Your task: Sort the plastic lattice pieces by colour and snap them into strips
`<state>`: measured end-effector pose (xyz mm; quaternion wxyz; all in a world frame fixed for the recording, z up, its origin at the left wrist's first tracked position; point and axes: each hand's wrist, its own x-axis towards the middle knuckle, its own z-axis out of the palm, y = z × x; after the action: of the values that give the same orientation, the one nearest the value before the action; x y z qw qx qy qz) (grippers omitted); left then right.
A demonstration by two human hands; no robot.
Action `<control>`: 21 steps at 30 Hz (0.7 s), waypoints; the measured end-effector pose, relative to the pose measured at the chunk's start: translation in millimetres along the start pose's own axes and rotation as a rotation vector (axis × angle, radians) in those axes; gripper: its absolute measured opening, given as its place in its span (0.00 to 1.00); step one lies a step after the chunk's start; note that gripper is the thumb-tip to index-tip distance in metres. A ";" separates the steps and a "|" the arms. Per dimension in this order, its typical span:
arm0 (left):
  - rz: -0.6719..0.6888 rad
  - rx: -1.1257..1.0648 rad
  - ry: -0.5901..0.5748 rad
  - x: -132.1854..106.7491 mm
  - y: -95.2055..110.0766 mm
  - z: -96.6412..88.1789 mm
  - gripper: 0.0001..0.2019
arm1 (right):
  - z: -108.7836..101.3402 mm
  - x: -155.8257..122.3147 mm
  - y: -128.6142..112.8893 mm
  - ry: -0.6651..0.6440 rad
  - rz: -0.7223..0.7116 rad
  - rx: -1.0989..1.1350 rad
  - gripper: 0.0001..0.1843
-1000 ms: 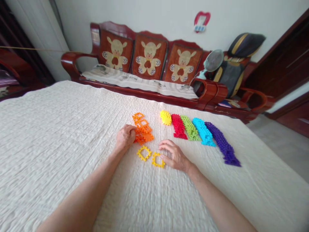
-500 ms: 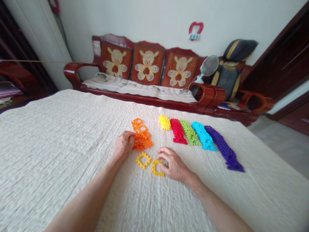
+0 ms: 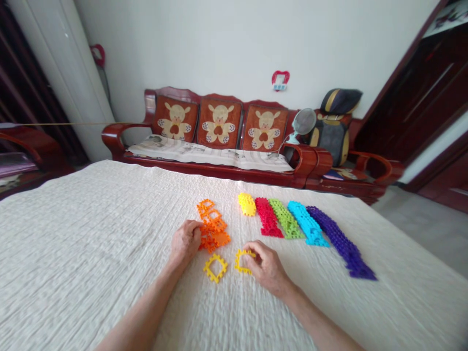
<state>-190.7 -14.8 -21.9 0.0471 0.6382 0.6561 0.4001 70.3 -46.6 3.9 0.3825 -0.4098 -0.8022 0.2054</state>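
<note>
Fingertips of the right hand (image 3: 268, 263) now curled over the right part of an open, square, notched yellow plastic frame (image 3: 239, 261), no longer merely beside it; hand narrow, though a firm grip impossible to tell from this view. Left hand (image 3: 186, 241) loosely curled, fingers against the left edge of a heap of overlapping orange plastic frames (image 3: 215, 238), with no clear sign of any piece held. Second notched yellow plastic frame (image 3: 215, 268) lying flat between the hands, just below the orange heap. Farther right, side by side in a row: a small stack of yellow plastic pieces (image 3: 247, 204), then long, flat bands of linked red pieces (image 3: 268, 217), lime-green pieces (image 3: 285, 219), sky-blue pieces (image 3: 307, 223) and purple pieces (image 3: 340, 241). Beneath everything, a cream quilted bedspread (image 3: 91, 243). Beyond its far edge, a dark red wooden sofa (image 3: 204, 170) with three orange back cushions (image 3: 219, 124), each printed with a cartoon animal; at its right end, a small round fan (image 3: 304, 122) and a dark padded seat cushion (image 3: 332, 141). Above, a white wall with a small red hanging ornament (image 3: 280, 80). View tipped slightly higher than a moment ago, with more wall showing.
</note>
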 end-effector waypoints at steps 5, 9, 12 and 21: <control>0.000 0.004 -0.002 1.0 -1.2 0.8 0.16 | -4.5 3.6 1.5 0.255 -0.098 -0.046 0.06; 0.004 0.016 -0.002 1.2 -2.8 2.2 0.16 | -5.0 1.8 3.3 0.177 -0.232 -0.113 0.09; -0.001 0.024 -0.006 0.9 -2.9 2.2 0.17 | -4.5 -1.9 0.7 -0.030 -0.239 -0.150 0.13; -0.008 0.036 -0.016 1.2 -3.7 2.4 0.17 | -9.1 -5.1 -9.1 -0.215 -0.223 -0.214 0.11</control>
<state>-192.5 -12.1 -25.2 0.0425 0.6394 0.6654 0.3828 74.7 -55.9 13.2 0.2690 -0.3324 -0.8963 0.1179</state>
